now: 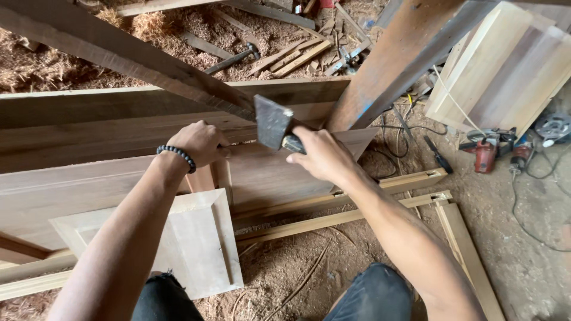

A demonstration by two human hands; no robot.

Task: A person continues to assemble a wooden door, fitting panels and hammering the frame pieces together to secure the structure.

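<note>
My right hand (324, 156) grips a hammer (273, 122) by its handle, the dark metal head raised just above a wooden door panel (267, 172). My left hand (199, 142), with a black bead bracelet at the wrist, is closed on the top of a narrow upright wooden piece (205, 178) set against the panel. The hammer head hangs a little to the right of my left hand. A raised square panel (196, 238) lies in front of my knees.
A long dark plank (119, 53) slants across the top left, another beam (398, 53) at the right. Wooden frame rails (380, 205) lie on the sawdust floor. Power tools (485, 148) with cables and a stack of pale boards (505, 65) sit at the right.
</note>
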